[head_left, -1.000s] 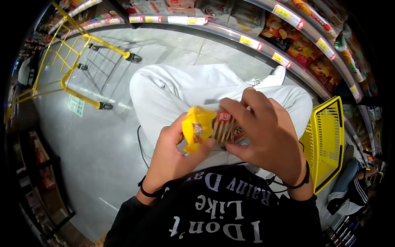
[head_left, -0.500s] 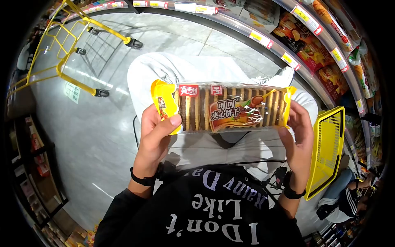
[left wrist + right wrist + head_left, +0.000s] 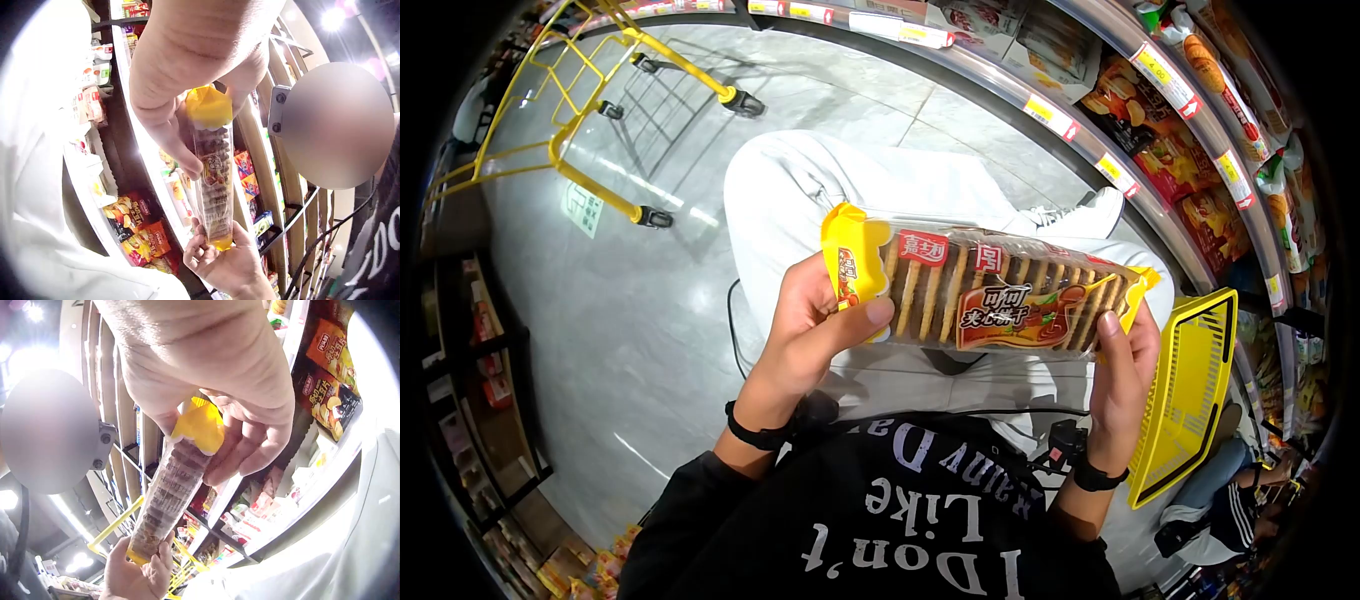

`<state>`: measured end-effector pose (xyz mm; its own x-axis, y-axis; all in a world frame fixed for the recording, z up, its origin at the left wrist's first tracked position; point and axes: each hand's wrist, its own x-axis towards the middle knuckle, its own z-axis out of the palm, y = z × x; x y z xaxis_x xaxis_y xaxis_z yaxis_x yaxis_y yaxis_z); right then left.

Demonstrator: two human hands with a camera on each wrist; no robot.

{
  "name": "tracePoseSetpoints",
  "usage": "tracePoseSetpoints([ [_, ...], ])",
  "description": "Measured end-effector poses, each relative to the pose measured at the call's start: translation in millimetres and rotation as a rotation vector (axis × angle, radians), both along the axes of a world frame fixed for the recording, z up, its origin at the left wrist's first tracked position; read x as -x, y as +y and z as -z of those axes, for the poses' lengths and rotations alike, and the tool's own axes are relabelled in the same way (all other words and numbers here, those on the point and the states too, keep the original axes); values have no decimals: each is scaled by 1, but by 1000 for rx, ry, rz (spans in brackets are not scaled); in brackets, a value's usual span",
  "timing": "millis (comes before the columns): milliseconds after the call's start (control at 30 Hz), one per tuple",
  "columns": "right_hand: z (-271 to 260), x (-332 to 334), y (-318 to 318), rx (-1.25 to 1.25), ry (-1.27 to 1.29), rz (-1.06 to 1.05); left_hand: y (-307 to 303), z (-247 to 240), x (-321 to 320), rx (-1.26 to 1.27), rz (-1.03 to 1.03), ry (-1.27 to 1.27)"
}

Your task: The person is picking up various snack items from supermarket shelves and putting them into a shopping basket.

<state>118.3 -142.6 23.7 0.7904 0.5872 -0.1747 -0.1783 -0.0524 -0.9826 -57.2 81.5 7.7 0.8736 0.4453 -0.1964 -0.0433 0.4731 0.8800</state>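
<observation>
A long clear pack of sandwich biscuits (image 3: 1010,290) with yellow ends spans between both hands above the lap in the head view. The left hand (image 3: 815,320) grips its left end, thumb across the front. At the other end the right hand (image 3: 1125,365) pinches the yellow wrapper, thumb on the front face. Dark and pale biscuits stand in a row behind the film, with a red-brown label in front. In the left wrist view the pack (image 3: 215,181) runs away from the hand. The right wrist view shows the back of the pack (image 3: 169,494), printed with small text.
A yellow basket (image 3: 1190,390) stands on the floor at the right. To the upper left is a yellow-framed trolley (image 3: 565,130) on black wheels. Shelves of snack bags (image 3: 1190,160) curve along the top and right. Another person (image 3: 1225,510) is at the lower right.
The pack was first end-on and partly behind the right hand. It was then turned broadside with a hand at each end, and has since shifted slightly right, its right end tilting lower.
</observation>
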Motion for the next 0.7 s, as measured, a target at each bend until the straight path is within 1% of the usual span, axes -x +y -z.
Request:
tracePoseSetpoints([
  [100,0,1,2,-21,-9,-6,5,4,2,-13,45,12],
  [233,0,4,5,-9,-20,4,5,5,1,-31,41,29],
  [300,1,5,4,5,0,-1,1,0,-3,-58,-22,64],
  [333,0,5,3,19,11,-8,2,-1,-2,-43,-21,85],
  [367,-1,4,3,28,4,0,4,2,-1,-34,-13,78],
  [433,-4,5,4,-48,57,-31,5,7,0,8,-64,65],
  [467,-4,6,7,-57,55,-9,4,6,-1,29,-80,45],
  [567,-3,4,3,-40,57,-52,5,10,-1,49,-82,19],
  [700,-4,6,4,-21,40,-35,6,11,-2,56,-65,1],
])
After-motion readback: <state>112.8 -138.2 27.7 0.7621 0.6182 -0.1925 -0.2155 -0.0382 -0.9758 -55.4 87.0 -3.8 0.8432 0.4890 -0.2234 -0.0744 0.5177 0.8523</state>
